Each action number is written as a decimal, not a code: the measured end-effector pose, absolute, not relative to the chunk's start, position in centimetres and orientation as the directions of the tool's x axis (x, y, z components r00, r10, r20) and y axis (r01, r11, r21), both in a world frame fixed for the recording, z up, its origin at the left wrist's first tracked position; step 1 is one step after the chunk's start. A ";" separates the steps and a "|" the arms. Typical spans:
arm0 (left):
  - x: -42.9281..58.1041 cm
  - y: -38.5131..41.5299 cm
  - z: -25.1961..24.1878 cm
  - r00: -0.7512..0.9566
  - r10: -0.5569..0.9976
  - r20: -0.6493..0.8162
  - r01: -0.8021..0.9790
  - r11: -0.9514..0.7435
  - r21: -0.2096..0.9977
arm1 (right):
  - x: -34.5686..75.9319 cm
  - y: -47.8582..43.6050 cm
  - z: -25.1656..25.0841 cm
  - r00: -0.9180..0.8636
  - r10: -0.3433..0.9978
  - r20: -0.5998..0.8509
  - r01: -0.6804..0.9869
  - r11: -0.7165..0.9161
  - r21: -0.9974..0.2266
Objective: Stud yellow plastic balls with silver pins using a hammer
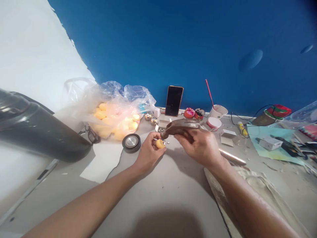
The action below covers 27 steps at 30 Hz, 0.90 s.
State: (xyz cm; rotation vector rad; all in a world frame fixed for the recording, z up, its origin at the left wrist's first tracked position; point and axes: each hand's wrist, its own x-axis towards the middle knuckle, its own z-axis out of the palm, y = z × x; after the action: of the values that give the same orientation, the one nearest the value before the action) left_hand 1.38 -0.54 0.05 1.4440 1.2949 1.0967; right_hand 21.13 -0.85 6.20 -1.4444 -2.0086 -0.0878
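Observation:
My left hand (148,150) pinches a small yellow ball (160,143) just above the grey table (163,185). My right hand (200,145) is closed round a brown tapered tool or tube (179,127) whose tip points down at the yellow ball and nearly touches it. Tiny shiny bits lie on the table beside the ball. A clear plastic bag (111,109) holding several similar yellow balls sits just left of my hands.
A round black tin (131,142) lies by the bag. A phone (174,100) leans on the blue wall, with small paint pots (194,113), a white cup holding a red stick (218,110) and small boxes. A dark cylinder (42,132) lies far left; a rolling pin (232,158) sits right.

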 end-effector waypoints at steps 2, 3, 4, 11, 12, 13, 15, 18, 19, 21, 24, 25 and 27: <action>1.4 -0.6 0.2 0.055 0.997 0.058 0.243 -0.069 0.967 | 21.1 -0.9 6.2 -0.159 0.827 0.540 0.862 0.383 -0.332; 1.4 -0.6 0.2 0.048 0.997 0.061 0.250 -0.071 0.966 | 21.1 -0.9 6.2 -0.174 0.835 0.522 0.864 0.384 -0.325; 1.4 -0.6 0.3 0.041 0.997 0.065 0.253 -0.073 0.965 | 21.0 -0.9 6.1 -0.199 0.845 0.496 0.870 0.385 -0.308; 1.2 -0.4 0.2 0.064 0.996 0.069 0.130 -0.077 0.989 | 21.2 -0.8 5.8 -0.161 0.790 0.591 0.910 0.351 -0.221; 1.2 -0.3 0.2 0.077 0.996 0.049 0.058 -0.053 0.997 | 21.3 -0.8 5.8 -0.148 0.778 0.611 0.914 0.343 -0.216; 1.1 -0.2 0.2 0.092 0.996 0.017 -0.024 -0.015 1.000 | 21.4 -0.7 5.8 -0.143 0.771 0.620 0.918 0.338 -0.208; 1.1 -0.1 0.4 0.118 0.991 -0.059 -0.181 0.080 0.980 | 21.5 -0.6 5.8 -0.146 0.767 0.625 0.926 0.329 -0.187; 0.9 0.0 0.6 0.174 0.974 -0.147 -0.334 0.198 0.921 | 21.7 -0.6 5.8 -0.136 0.758 0.637 0.937 0.308 -0.167; 0.9 0.0 0.6 0.193 0.967 -0.165 -0.365 0.227 0.903 | 21.7 -0.6 5.8 -0.132 0.753 0.644 0.936 0.309 -0.169; 0.8 0.0 0.6 0.228 0.954 -0.193 -0.402 0.273 0.874 | 21.6 -0.7 5.8 -0.132 0.742 0.658 0.927 0.327 -0.183; 0.7 0.0 0.5 0.249 0.944 -0.218 -0.433 0.310 0.847 | 21.3 -0.8 5.6 -0.152 0.728 0.668 0.909 0.368 -0.193; 0.7 0.0 0.4 0.256 0.941 -0.223 -0.440 0.319 0.840 | 21.2 -0.9 5.6 -0.165 0.731 0.662 0.905 0.378 -0.193; 0.8 0.1 0.4 0.272 0.934 -0.234 -0.452 0.338 0.826 | 21.1 -0.9 5.5 -0.188 0.744 0.641 0.901 0.391 -0.189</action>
State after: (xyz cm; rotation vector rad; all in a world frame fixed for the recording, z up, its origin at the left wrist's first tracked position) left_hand 0.75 0.10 0.40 0.7139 0.8189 1.0471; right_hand 21.09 -0.85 5.49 -1.4054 -1.9844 -0.3016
